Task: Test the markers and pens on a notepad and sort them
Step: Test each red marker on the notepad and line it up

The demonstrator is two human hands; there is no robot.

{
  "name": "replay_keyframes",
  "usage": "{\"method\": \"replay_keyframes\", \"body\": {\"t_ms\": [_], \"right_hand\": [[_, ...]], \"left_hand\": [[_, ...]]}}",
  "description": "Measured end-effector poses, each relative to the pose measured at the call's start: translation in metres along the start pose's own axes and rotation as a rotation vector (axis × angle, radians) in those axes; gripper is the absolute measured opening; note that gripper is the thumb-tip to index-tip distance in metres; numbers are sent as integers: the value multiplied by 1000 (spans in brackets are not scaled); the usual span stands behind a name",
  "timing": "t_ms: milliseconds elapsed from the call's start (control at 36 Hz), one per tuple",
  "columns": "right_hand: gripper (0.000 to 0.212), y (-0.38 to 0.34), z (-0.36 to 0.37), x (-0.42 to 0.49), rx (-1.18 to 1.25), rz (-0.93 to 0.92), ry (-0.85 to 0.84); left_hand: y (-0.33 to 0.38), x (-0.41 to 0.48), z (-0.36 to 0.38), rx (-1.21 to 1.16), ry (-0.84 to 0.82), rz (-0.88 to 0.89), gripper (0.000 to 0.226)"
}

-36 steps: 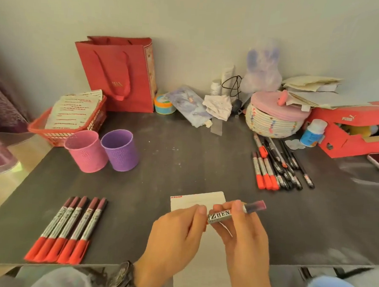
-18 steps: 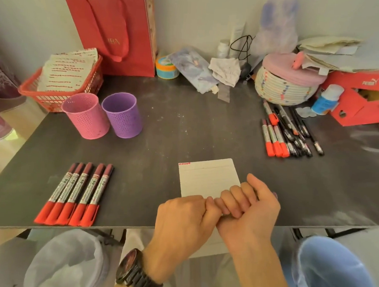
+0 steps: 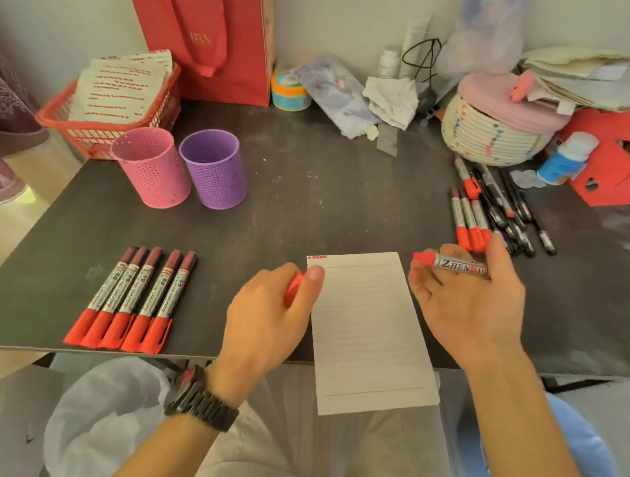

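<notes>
A lined notepad (image 3: 369,326) lies at the table's front edge, hanging partly over it. My right hand (image 3: 468,303) holds an uncapped red marker (image 3: 452,263) to the right of the pad, its tip pointing left. My left hand (image 3: 268,316) grips the marker's red cap (image 3: 293,286) at the pad's left edge. Several red markers (image 3: 132,301) lie in a row at the front left. A mixed pile of red markers and black pens (image 3: 492,212) lies at the right.
A pink cup (image 3: 151,171) and a purple cup (image 3: 214,167) stand left of centre. Behind are a red basket of papers (image 3: 102,133), a red bag (image 3: 208,32), a woven basket (image 3: 493,135) and a red shoebox (image 3: 620,161). A white-lined bin (image 3: 103,417) sits below the table edge.
My hands were joined on the capped marker; now they have pulled apart, the cap in the left, the uncapped marker in the right. The camera has tilted further down.
</notes>
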State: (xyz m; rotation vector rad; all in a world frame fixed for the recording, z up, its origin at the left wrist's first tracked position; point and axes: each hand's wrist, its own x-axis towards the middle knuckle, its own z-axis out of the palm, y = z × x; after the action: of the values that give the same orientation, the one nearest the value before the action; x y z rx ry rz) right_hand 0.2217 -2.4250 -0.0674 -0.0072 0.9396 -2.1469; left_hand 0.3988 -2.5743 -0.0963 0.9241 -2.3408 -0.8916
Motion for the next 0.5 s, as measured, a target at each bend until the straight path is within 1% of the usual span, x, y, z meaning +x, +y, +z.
{"method": "replay_keyframes", "body": {"t_ms": [56, 83, 111, 167, 194, 250, 361, 417, 500], "right_hand": [[66, 4, 2, 4, -166, 12, 44], [69, 5, 3, 6, -240, 15, 41], [73, 6, 3, 8, -302, 19, 25], [75, 7, 4, 11, -419, 32, -16], [73, 8, 6, 12, -477, 36, -29], [60, 12, 8, 14, -577, 10, -38], [30, 25, 12, 23, -751, -119, -12], [26, 33, 14, 32, -827, -155, 4], [28, 44, 18, 43, -962, -223, 39]], "left_hand": [[-5, 10, 10, 175, -44, 145, 52], [-7, 12, 14, 218, -73, 218, 47], [-8, 13, 18, 235, -106, 267, 48], [-12, 12, 24, 245, -180, 298, 58], [-15, 11, 26, 248, -210, 303, 62], [-19, 7, 28, 235, -236, 323, 64], [-22, -3, 27, 203, -232, 414, 53], [-21, -5, 27, 203, -237, 442, 48], [-18, -5, 26, 235, -257, 443, 53]]}}
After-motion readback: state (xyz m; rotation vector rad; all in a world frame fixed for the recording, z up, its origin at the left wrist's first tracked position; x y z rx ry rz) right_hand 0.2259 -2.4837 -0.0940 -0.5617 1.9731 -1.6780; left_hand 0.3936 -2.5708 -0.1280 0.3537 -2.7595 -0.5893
